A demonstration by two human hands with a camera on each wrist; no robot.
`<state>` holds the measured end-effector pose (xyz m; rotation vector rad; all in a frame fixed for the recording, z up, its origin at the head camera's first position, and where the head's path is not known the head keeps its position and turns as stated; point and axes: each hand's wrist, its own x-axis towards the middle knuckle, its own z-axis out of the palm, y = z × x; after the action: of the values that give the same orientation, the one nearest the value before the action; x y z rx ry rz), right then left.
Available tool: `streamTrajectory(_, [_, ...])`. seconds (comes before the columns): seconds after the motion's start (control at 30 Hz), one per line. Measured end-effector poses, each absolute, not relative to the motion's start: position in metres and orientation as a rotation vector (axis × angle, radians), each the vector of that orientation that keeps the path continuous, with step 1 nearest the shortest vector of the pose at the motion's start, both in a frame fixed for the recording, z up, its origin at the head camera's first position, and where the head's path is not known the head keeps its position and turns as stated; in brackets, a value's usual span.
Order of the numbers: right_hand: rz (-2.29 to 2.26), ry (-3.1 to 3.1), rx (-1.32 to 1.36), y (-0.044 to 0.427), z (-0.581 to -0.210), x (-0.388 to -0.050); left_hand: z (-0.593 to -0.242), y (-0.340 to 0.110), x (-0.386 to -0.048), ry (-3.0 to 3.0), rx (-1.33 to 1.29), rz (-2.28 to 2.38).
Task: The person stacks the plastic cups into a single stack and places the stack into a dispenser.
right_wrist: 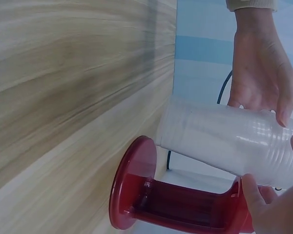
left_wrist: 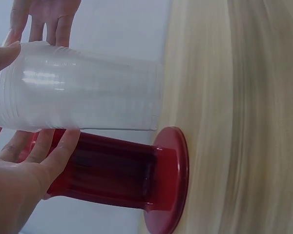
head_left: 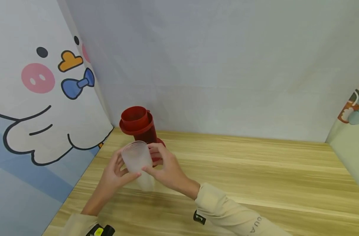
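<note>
A stack of clear plastic cups (head_left: 138,159) stands nearly upright between both hands, rims upward. My left hand (head_left: 116,175) grips its left side near the top, thumb toward me. My right hand (head_left: 169,168) holds the upper right side with thumb and fingers. Just behind the stack stands a red cup dispenser (head_left: 135,119) with a round open top. Its half-open column and round foot (left_wrist: 171,180) show in the left wrist view. Whether the bottom of the cup stack (right_wrist: 185,124) touches the table cannot be told.
The wood-grain table (head_left: 241,173) stretches to the right. A pale cloth wall (head_left: 221,65) rises along its back edge, and a cartoon-printed cloth (head_left: 29,108) borders the left side. Another printed panel (head_left: 358,105) is at the far right.
</note>
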<state>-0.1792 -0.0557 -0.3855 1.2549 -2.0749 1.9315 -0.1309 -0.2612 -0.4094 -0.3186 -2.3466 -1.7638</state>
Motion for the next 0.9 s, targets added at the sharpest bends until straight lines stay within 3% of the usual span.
streamTrajectory(0.3, [1.896, -2.072, 1.240, -0.054, -0.353, -0.174, -0.392, -0.265, -0.141, -2.358, -0.369, -1.718])
streamTrajectory(0.57, [1.862, -2.046, 1.274, -0.067, -0.365, -0.202, -0.372, -0.268, -0.149, -2.334, -0.408, -1.679])
streamTrajectory(0.9, [1.825, -1.971, 1.315, -0.072, -0.341, -0.218, -0.344, -0.269, -0.161, -2.258, -0.482, -1.653])
